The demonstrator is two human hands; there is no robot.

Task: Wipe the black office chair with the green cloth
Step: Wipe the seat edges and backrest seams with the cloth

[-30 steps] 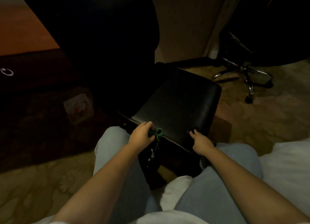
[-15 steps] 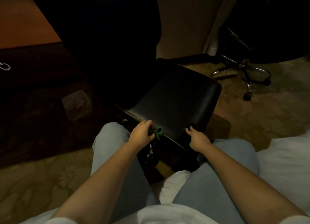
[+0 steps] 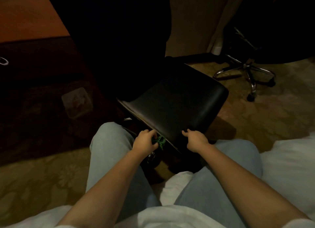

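Since a second ago, I see my right hand (image 3: 196, 139) shifted slightly left, fingers hooked over the near edge of the black office chair (image 3: 179, 105), left hand (image 3: 144, 141) clutching the bunched green cloth (image 3: 160, 141) there.

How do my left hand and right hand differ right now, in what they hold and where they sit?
The left hand grips the bunched green cloth; the right hand holds no cloth. The left hand is further left along the black office chair at its near seat edge; the right hand grips that edge itself, further right. Both have curled fingers at the seat's near edge.
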